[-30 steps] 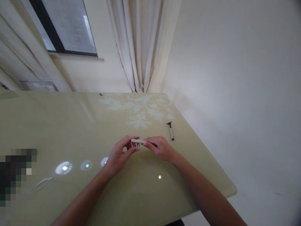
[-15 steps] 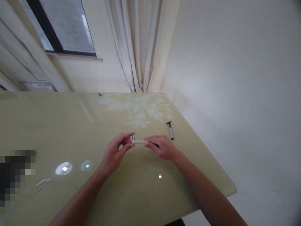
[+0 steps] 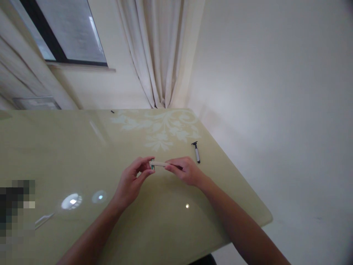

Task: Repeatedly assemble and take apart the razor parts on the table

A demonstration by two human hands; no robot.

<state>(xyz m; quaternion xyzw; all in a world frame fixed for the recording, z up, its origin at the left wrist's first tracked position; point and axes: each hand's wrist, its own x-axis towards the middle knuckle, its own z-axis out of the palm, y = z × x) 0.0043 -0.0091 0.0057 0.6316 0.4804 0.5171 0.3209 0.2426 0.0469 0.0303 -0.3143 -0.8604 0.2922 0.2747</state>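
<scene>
Above the table, both hands meet at a razor with a pale beige handle [image 3: 159, 164]. My right hand [image 3: 185, 171] pinches the handle's right end between thumb and fingers. At the other end, my left hand [image 3: 135, 176] grips a small razor head [image 3: 152, 164] with green on it, the thumb below and fingertips above. The handle's left end touches or overlaps the head; whether they are locked together I cannot tell. A second razor [image 3: 196, 152], black and grey, lies on the table beyond my right hand.
The glossy pale green table [image 3: 154, 228] has a white floral pattern at its far end and its right edge near my right arm. A small dark piece [image 3: 112, 111] lies at the far edge. Curtains [image 3: 154, 55] and a white wall [image 3: 270, 110] stand behind.
The handle's left end has moved up from the lower end of the head to about its middle, and the handle now tilts slightly. The view has shifted a little.
</scene>
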